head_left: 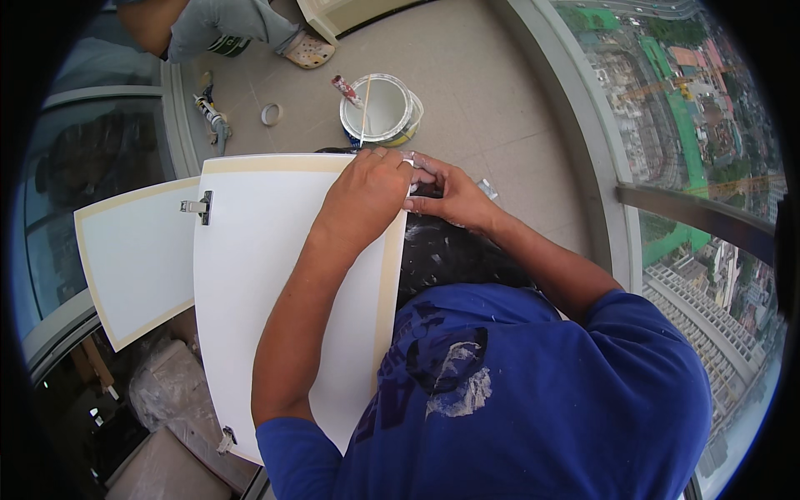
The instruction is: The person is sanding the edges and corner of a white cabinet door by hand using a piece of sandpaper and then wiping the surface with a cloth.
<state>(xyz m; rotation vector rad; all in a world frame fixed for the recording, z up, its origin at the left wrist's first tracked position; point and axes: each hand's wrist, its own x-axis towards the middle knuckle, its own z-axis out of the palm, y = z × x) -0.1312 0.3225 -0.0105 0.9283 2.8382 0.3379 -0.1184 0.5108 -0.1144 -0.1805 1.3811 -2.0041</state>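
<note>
A white cabinet door [267,275] with cream masking tape [275,164] along its edges lies across my lap. At its far right corner my left hand [371,187] is closed, knuckles up, with fingers curled over the corner. Just right of it, my right hand [450,196] is closed, its thumb and fingers pinched at the door's edge against the left fingers. Whitish smears mark the right fingertips. What lies between them is hidden. A metal hinge [202,207] sits near the door's far left corner, and another hinge [227,439] shows at its near left.
A second taped white panel [142,250] stands at the left. Ahead are a paint bucket [385,108] with a red-handled tool [346,90], a tape roll [271,114] and a caulking gun [212,121]. Another person's foot [310,52] rests beyond. Windows flank the right.
</note>
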